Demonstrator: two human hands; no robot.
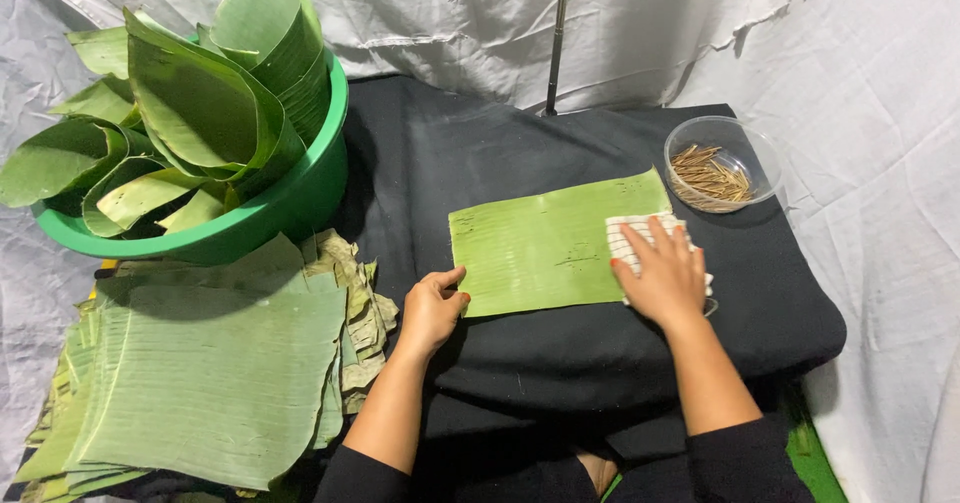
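A rectangular green banana leaf piece (545,243) lies flat on a black cloth (480,153). My left hand (432,308) rests on the cloth with its thumb and fingers pinning the leaf's near left corner. My right hand (665,275) lies flat, palm down, on a white checked cloth (632,233) that sits on the leaf's right end. Most of that cloth is hidden under the hand.
A green basin (290,203) packed with rolled banana leaves stands at the back left. A stack of flat leaves (200,363) lies at the front left. A clear round container (745,143) of thin wooden sticks sits at the back right. White sheeting surrounds the black cloth.
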